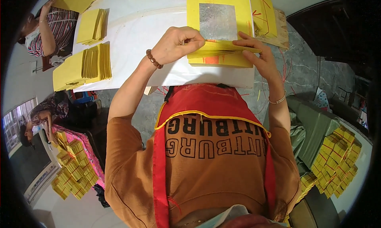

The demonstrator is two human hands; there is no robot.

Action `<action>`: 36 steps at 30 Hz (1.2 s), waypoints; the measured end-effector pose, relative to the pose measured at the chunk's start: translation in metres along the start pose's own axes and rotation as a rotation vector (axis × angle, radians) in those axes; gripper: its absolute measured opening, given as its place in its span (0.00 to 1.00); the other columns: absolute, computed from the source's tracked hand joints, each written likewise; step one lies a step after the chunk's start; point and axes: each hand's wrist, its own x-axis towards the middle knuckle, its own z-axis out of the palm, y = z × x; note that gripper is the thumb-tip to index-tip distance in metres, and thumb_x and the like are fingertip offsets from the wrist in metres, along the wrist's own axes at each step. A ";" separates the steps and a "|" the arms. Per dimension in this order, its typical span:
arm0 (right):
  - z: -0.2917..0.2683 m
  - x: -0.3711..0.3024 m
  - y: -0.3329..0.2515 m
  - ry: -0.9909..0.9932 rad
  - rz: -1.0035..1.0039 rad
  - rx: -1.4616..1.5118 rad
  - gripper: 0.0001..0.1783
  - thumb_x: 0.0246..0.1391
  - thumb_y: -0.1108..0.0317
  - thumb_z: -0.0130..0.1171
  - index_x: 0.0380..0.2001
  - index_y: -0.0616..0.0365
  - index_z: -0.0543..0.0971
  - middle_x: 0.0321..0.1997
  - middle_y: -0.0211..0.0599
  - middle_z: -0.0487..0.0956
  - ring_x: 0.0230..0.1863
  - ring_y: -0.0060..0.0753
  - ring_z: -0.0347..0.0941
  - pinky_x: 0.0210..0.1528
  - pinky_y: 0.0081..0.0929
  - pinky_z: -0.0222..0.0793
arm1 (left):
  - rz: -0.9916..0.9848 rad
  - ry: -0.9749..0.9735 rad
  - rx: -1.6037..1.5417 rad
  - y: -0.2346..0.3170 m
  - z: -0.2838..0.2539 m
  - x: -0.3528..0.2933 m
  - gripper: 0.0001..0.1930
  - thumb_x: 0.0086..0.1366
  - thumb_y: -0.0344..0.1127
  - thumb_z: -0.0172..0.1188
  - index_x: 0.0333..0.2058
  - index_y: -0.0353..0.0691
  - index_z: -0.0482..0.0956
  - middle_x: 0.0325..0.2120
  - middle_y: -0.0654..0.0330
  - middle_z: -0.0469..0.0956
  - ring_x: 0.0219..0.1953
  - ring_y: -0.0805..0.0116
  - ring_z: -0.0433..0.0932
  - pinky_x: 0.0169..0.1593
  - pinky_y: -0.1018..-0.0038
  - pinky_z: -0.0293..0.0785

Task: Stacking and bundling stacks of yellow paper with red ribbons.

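A stack of yellow joss paper (220, 21) with a silver foil square lies at the table's near right edge. Along its near side the top paper is bent over into a long fold (222, 49), with layered edges showing. My left hand (176, 45), with a ring and a beaded bracelet above it, pinches the fold's left end between thumb and forefinger. At the right end, my right hand (260, 55) has its thumb on the near side of the fold and its fingers over the far side. An orange-red mark shows on the yellow paper below the fold.
Folded yellow bundles (89, 65) stand at the white table's (139, 33) left edge. More yellow paper (266, 17) tied with red strings lies beyond the right edge. Two other people sit at the left. Yellow bundles are heaped at lower left (75, 164) and lower right (337, 160).
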 end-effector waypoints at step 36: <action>0.002 0.009 0.018 0.192 -0.216 -0.180 0.16 0.49 0.72 0.57 0.44 0.56 0.76 0.51 0.33 0.75 0.60 0.40 0.62 0.58 0.34 0.57 | 0.442 0.175 0.712 -0.022 0.001 -0.001 0.20 0.52 0.30 0.55 0.46 0.48 0.75 0.44 0.60 0.74 0.44 0.60 0.71 0.47 0.67 0.63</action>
